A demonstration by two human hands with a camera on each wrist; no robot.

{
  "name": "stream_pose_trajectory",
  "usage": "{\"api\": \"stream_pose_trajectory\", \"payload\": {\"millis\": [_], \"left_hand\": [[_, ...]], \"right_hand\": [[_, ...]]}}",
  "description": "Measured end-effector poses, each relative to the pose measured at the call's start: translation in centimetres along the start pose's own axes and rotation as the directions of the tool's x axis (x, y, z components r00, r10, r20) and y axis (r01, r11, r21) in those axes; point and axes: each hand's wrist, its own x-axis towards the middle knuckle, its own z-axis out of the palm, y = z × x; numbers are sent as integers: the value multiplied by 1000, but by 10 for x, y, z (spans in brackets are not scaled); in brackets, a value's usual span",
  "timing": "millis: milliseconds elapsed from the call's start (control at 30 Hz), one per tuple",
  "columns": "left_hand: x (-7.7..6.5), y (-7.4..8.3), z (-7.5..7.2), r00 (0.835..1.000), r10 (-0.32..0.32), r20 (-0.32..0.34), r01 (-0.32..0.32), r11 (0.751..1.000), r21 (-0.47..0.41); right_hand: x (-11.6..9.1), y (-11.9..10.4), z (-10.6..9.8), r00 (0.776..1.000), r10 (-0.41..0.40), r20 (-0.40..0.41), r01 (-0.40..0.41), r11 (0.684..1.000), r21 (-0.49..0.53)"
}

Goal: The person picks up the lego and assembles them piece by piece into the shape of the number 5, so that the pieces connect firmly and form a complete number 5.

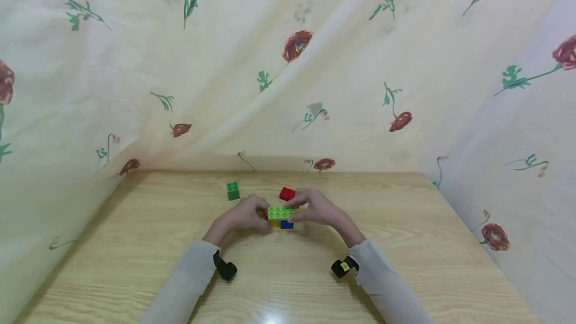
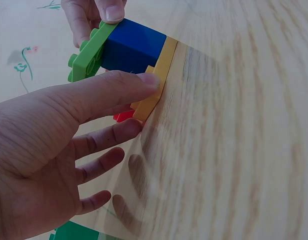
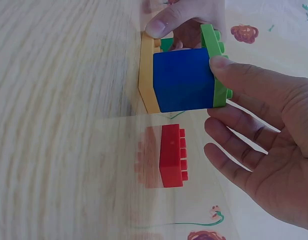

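A small stack of toy building bricks stands on the table between the two hands. At its bottom is a flat yellow-orange brick point(image 3: 147, 80), with a blue brick point(image 3: 184, 80) on one end of it. On top lies a flat lime green brick point(image 1: 276, 212), jutting out past the blue one over a gap. My left hand point(image 1: 247, 212) pinches the yellow-orange brick at its left end, thumb on the near side. With thumb and fingertips, my right hand point(image 1: 318, 207) pinches the lime green brick above the blue one; its other fingers are loosely bent.
Just behind the stack lies a red brick point(image 1: 287, 193), near the right fingertips. A dark green brick point(image 1: 232, 191) stands farther left on the wooden table point(image 1: 279, 284). Flower-patterned cloth point(image 1: 252, 114) hangs behind the table and along both sides.
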Motion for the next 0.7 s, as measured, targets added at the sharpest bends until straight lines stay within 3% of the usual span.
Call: {"api": "stream_pose_trajectory", "payload": {"millis": [367,700], "left_hand": [[-1,-1,5,999,-36,6,36,999,-22],[0,0,4,1000,-19,2,19,1000,-21]], "right_hand": [[-1,6,1,999,31,21,-32,998,46],[-3,3,1,999,36,-13,-35,999,32]]}}
